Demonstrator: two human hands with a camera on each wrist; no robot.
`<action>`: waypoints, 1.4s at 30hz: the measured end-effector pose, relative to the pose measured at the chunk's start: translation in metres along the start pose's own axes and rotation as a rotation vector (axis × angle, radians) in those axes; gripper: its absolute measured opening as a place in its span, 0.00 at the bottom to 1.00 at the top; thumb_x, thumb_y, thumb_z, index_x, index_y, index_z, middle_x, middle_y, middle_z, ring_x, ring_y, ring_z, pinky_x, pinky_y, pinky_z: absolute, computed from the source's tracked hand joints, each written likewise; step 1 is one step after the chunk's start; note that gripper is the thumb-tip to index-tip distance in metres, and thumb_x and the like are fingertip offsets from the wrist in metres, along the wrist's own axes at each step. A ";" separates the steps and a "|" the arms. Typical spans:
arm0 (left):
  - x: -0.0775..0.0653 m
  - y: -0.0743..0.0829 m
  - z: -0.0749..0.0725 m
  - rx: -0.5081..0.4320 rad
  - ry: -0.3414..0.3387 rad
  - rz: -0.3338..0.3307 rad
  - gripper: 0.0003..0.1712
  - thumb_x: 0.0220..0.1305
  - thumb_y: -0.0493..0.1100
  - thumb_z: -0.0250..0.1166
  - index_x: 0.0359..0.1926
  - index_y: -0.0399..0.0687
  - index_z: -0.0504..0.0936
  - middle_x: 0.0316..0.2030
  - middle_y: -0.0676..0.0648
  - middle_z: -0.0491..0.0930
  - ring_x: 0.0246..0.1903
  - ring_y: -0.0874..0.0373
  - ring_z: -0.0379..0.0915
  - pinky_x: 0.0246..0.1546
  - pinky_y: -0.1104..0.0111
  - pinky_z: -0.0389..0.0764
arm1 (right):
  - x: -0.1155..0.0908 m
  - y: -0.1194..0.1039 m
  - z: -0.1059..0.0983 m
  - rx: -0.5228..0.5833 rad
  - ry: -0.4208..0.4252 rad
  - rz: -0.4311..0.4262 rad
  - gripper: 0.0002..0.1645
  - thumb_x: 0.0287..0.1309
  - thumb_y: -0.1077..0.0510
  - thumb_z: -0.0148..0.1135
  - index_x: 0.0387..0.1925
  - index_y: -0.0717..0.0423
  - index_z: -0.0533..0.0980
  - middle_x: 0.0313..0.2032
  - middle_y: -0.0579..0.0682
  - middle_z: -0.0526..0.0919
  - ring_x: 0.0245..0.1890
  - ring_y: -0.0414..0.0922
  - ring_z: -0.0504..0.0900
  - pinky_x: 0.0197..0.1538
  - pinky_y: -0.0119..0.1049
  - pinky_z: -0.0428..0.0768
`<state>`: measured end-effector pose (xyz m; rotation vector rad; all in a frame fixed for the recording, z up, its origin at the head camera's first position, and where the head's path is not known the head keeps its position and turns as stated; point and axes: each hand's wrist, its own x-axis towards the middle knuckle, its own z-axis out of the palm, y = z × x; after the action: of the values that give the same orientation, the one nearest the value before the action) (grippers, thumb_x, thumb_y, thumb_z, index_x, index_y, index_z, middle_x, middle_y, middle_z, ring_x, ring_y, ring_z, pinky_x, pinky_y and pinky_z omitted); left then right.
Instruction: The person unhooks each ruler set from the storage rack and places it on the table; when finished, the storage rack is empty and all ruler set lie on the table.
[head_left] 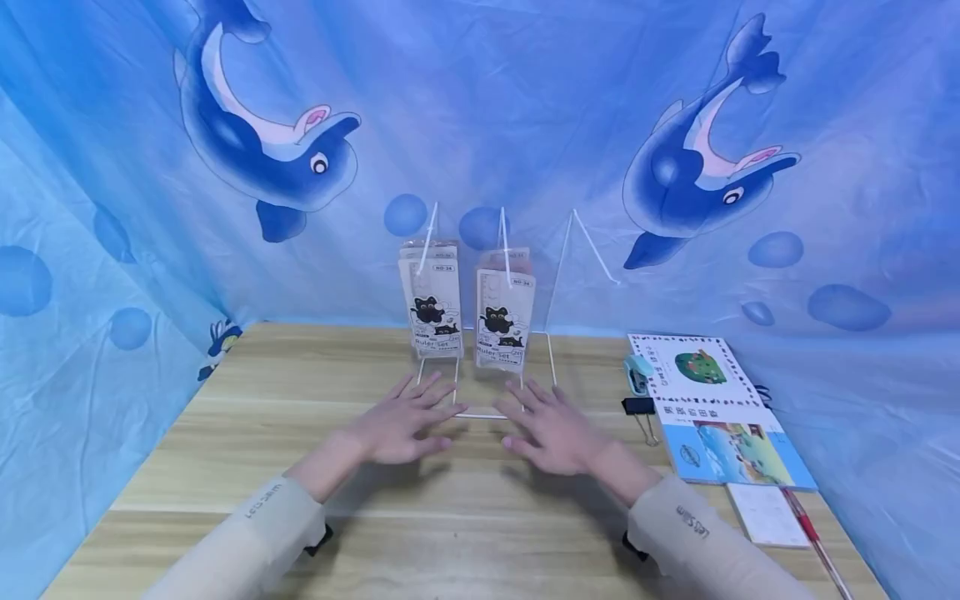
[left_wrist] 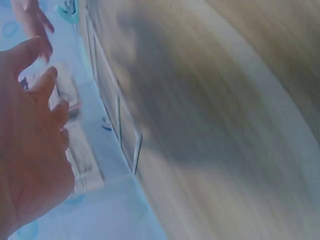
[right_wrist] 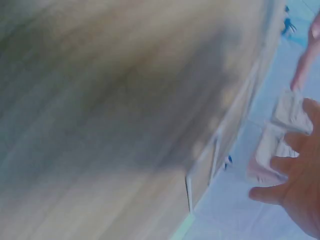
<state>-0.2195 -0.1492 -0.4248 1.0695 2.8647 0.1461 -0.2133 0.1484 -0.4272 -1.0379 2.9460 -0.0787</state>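
A white wire display rack (head_left: 480, 416) stands at the back of the table with ruler-set packs hung on two of its prongs. One stack of packs (head_left: 433, 308) is on the left prong, another stack (head_left: 504, 321) on the middle one, and the right prong carries nothing. My left hand (head_left: 401, 421), fingers spread and palm down, is over the table in front of the rack's left side. My right hand (head_left: 558, 429) mirrors it before the right side, fingers also spread. Neither hand holds anything. In both wrist views, the hands show above the tabletop, blurred.
At the right lie booklets (head_left: 701, 375), with a light-blue stapler (head_left: 638, 374) and a black binder clip (head_left: 639, 407) along their left edge. A white notepad (head_left: 767, 515) and a red pen (head_left: 806, 525) are nearer. Behind the table hangs a blue dolphin curtain (head_left: 480, 108).
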 end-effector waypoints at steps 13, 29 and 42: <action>-0.017 -0.068 -0.040 -0.792 0.258 -0.233 0.30 0.73 0.54 0.48 0.66 0.38 0.68 0.66 0.36 0.69 0.67 0.36 0.64 0.70 0.40 0.63 | 0.012 0.076 -0.013 0.512 0.057 0.258 0.45 0.64 0.33 0.51 0.72 0.56 0.56 0.73 0.63 0.58 0.71 0.63 0.61 0.75 0.61 0.60; 0.019 -0.075 -0.016 -1.336 0.672 -0.459 0.38 0.67 0.45 0.61 0.73 0.49 0.56 0.72 0.43 0.62 0.70 0.48 0.62 0.70 0.59 0.71 | 0.026 0.080 0.030 0.506 -0.028 0.429 0.58 0.56 0.31 0.58 0.76 0.51 0.44 0.76 0.67 0.35 0.73 0.74 0.35 0.69 0.79 0.36; 0.040 -0.065 -0.010 -1.427 0.685 -0.449 0.36 0.64 0.40 0.62 0.71 0.49 0.61 0.69 0.41 0.67 0.66 0.48 0.67 0.66 0.61 0.77 | 0.022 0.080 0.037 0.411 -0.092 0.457 0.65 0.46 0.27 0.64 0.75 0.53 0.48 0.75 0.68 0.38 0.75 0.69 0.35 0.73 0.74 0.35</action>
<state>-0.2925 -0.1720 -0.4246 0.0332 2.1977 2.3182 -0.2796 0.1956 -0.4683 -0.3025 2.8196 -0.5770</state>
